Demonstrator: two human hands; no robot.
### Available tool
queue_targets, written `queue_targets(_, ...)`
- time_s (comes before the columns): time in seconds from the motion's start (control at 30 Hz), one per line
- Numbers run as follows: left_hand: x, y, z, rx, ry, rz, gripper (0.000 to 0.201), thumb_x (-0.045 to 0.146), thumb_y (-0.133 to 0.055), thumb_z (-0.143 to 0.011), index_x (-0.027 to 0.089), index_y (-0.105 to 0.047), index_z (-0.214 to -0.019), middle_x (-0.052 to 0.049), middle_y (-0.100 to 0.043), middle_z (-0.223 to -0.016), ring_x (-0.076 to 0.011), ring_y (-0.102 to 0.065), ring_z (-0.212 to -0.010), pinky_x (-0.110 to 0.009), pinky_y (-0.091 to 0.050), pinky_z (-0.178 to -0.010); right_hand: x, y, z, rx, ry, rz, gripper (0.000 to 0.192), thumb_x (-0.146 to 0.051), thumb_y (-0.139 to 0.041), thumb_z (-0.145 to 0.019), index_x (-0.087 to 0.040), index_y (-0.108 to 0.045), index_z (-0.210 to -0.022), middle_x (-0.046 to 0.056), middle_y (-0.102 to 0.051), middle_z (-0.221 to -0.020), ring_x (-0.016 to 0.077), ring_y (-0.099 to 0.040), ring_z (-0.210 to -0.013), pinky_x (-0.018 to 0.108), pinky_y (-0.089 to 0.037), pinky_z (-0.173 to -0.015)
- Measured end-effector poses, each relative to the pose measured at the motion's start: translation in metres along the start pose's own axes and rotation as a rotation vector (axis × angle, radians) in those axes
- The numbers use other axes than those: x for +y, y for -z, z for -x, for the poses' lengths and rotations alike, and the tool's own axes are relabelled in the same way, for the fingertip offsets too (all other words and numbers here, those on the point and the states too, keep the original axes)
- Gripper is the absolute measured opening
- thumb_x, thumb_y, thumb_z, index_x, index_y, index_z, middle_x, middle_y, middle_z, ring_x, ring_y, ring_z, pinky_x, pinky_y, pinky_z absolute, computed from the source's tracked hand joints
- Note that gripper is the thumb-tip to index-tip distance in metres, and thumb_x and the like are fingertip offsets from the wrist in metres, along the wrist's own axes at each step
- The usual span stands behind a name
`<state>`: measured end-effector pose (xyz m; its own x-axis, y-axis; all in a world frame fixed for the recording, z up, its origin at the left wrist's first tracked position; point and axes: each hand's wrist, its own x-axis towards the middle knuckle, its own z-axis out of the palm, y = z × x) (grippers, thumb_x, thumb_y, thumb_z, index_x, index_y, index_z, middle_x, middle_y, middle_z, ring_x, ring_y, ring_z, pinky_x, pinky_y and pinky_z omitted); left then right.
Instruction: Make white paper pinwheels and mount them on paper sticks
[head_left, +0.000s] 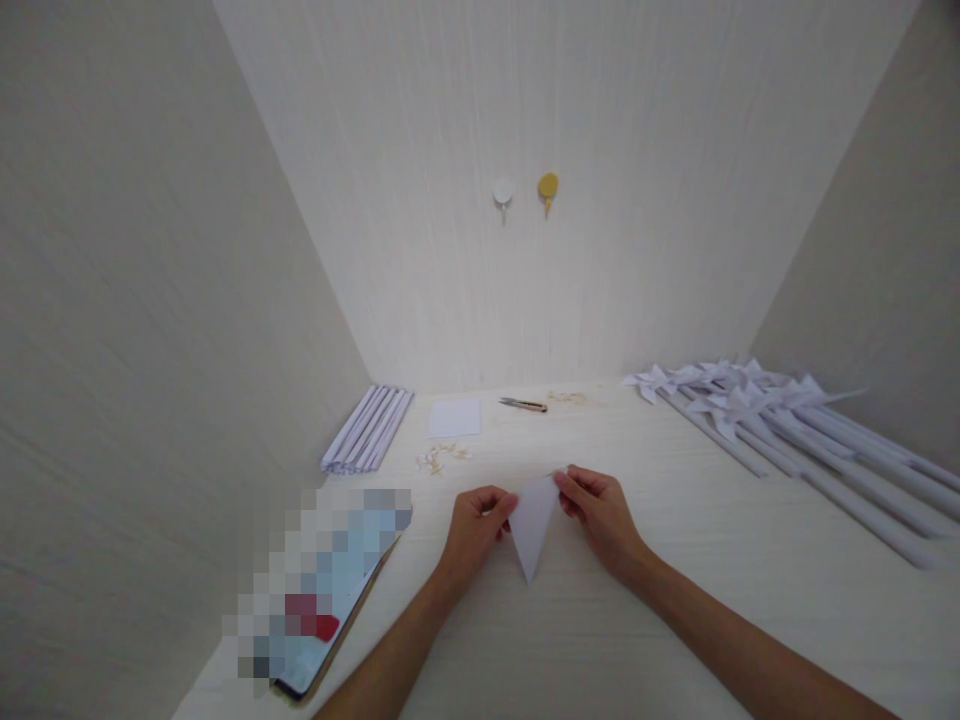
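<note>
A white sheet of paper (533,525), folded to a triangle with its point downward, is held between my two hands above the table. My left hand (480,520) pinches its left upper corner between thumb and fingers. At the right upper corner, my right hand (598,508) grips the paper the same way. The fingers behind the paper are partly hidden. Beyond the hands lie a flat white paper square (454,418), a pair of thread snips (523,404) and a scatter of small pale bits (442,457).
Rolled paper sticks (369,428) lie bundled at the back left. Paper pinwheels (739,400) on paper sticks are heaped at the right. A phone (330,590), partly pixelated, lies at the left. A white hook (502,192) and a yellow hook (548,187) are on the back wall (465,290).
</note>
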<state>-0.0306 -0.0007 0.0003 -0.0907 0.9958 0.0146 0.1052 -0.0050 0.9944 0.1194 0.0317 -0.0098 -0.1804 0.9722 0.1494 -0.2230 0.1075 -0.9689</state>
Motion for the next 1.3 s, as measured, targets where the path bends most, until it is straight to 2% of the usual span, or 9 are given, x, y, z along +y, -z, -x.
queue_targets(0.3, -0.0009, 0.0008, -0.0004, -0.023, -0.015, 0.012, 0.026, 0.036, -0.056, -0.061, 0.013, -0.053, -0.05, 0.004, -0.044, -0.041, -0.0053, -0.035, -0.037, -0.019, -0.026, -0.039, -0.0026, -0.0014, -0.0004, -0.064, -0.046, -0.119, 0.022, -0.031, -0.06, -0.065, -0.015, -0.052, -0.052, -0.003, -0.043, -0.048, 0.0073, -0.034, -0.046, 0.022, -0.024, -0.044)
queue_targets(0.83, 0.0047, -0.0005, 0.0012, -0.023, -0.01, -0.014, 0.023, 0.034, -0.056, -0.06, 0.013, -0.053, -0.049, 0.004, -0.045, -0.042, -0.0059, -0.036, -0.039, -0.019, -0.027, -0.039, -0.0066, -0.0026, 0.0012, 0.002, -0.089, -0.23, 0.021, -0.028, -0.063, -0.061, -0.015, -0.054, -0.047, -0.003, -0.041, -0.05, 0.008, -0.033, -0.049, 0.022, -0.023, -0.045)
queue_targets(0.97, 0.0045, -0.0009, 0.0011, -0.04, -0.023, -0.01, 0.023, 0.033, -0.056, -0.06, 0.014, -0.051, -0.048, 0.004, -0.044, -0.042, -0.006, -0.036, -0.039, -0.019, -0.027, -0.04, -0.007, -0.005, 0.0019, 0.038, -0.076, -0.263, 0.024, -0.031, -0.063, -0.06, -0.016, -0.051, -0.046, -0.004, -0.039, -0.05, 0.008, -0.033, -0.049, 0.022, -0.024, -0.045)
queue_targets(1.13, 0.0037, 0.0004, 0.0011, -0.046, -0.045, -0.028, 0.024, 0.033, -0.054, -0.063, 0.014, -0.051, -0.049, 0.003, -0.045, -0.043, -0.0069, -0.039, -0.041, -0.02, -0.03, -0.043, -0.0029, -0.0054, 0.0023, 0.106, -0.055, -0.179, 0.032, -0.036, -0.062, -0.061, -0.017, -0.043, -0.045, -0.006, -0.032, -0.046, 0.0072, -0.027, -0.045, 0.022, -0.02, -0.043)
queue_targets(1.3, 0.0044, 0.0003, 0.0037, 0.006, -0.104, -0.101, 0.024, 0.032, -0.054, -0.064, 0.014, -0.054, -0.049, 0.002, -0.048, -0.045, -0.0086, -0.042, -0.046, -0.021, -0.032, -0.047, -0.0009, -0.0045, 0.0041, 0.148, -0.009, -0.084, 0.033, -0.036, -0.058, -0.065, -0.017, -0.041, -0.045, -0.005, -0.033, -0.044, 0.0073, -0.028, -0.044, 0.022, -0.019, -0.042)
